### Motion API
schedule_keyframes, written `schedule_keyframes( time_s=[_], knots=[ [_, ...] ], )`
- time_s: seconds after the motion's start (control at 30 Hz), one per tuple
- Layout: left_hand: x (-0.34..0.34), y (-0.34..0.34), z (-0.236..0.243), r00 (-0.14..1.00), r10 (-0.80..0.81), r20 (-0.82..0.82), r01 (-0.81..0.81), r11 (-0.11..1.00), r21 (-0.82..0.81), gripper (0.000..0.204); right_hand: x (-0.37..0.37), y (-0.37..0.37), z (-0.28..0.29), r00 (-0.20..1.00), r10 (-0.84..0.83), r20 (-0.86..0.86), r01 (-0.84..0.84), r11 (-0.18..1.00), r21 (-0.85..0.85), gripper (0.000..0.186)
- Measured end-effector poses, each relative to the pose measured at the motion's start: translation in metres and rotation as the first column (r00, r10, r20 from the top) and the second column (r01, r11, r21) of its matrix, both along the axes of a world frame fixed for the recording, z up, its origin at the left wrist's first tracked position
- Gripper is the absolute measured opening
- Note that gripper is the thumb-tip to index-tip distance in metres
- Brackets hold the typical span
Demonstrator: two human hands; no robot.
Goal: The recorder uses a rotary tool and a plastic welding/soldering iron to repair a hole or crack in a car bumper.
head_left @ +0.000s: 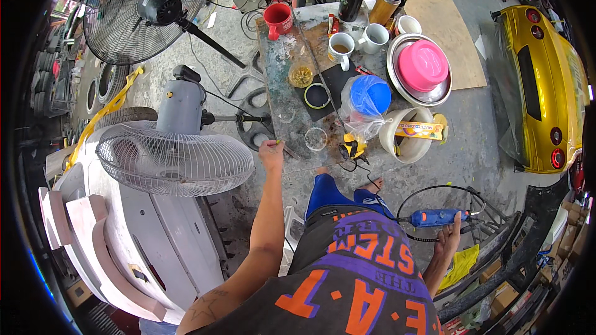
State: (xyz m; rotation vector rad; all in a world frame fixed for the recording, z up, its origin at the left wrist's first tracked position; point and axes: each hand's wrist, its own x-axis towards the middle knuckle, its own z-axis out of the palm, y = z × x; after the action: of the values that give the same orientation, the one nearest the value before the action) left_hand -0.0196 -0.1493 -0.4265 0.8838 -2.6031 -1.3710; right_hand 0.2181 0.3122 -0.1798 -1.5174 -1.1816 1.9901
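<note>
Grey concrete floor spreads through a cluttered workshop, with a glossy yellow car along the right edge of the frame. At the lower left stands a white car body; above it are a grey fan with a pale wire cage and, at the upper left, a large black fan.

A worn, paint-stained tabletop fills the upper centre. On it are a red mug, two white mugs holding brownish liquid, a black flask and a round blue object under clear plastic. To their right, a pink plastic basin sits in a silver metal basin; below, a yellow printed box lies across a cream bucket.

The left hand, at the table's lower left edge, pinches a small yellow-green piece between thumb and fingertip. At the lower right, the right hand is at a blue cylindrical tool with a black cable; one finger extends straight up over the tool's right end, the others curl, and I cannot tell whether they grip it.
</note>
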Motion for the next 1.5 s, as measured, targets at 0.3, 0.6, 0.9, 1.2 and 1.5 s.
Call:
schedule_keyframes(
  time_s=[0.3, 0.6, 0.9, 1.2, 1.5],
  knots=[
    [0.01, 0.011, 0.033, 0.98, 0.197, -0.005, -0.116, 0.599, 0.792, 0.019, -0.003, 0.002, -0.001, 1.0, 0.002, 0.004, -0.002, 1.0, 0.001, 0.024],
    [-0.081, 0.079, 0.035, 0.948, 0.314, -0.043, -0.119, 0.478, 0.87, 0.018, -0.003, -0.002, 0.004, 0.998, -0.037, 0.043, 0.037, 0.999, -0.005, 0.027],
    [-0.08, 0.085, 0.018, 0.955, 0.076, -0.287, -0.062, 0.996, 0.06, 0.023, -0.005, -0.004, 0.008, 0.998, -0.022, 0.055, 0.022, 1.0, -0.007, 0.027],
    [0.042, 0.273, 0.215, 0.02, -0.961, -0.276, 0.846, -0.13, 0.517, 0.059, -0.052, -0.034, 0.026, 0.999, 0.007, 0.034, -0.005, 0.997, -0.082, 0.03],
    [0.047, 0.24, 0.227, -0.134, -0.943, -0.303, 0.895, -0.246, 0.371, 0.059, -0.017, -0.014, 0.047, 0.906, 0.358, 0.224, -0.396, 0.905, 0.154, 0.029]
  ],
)
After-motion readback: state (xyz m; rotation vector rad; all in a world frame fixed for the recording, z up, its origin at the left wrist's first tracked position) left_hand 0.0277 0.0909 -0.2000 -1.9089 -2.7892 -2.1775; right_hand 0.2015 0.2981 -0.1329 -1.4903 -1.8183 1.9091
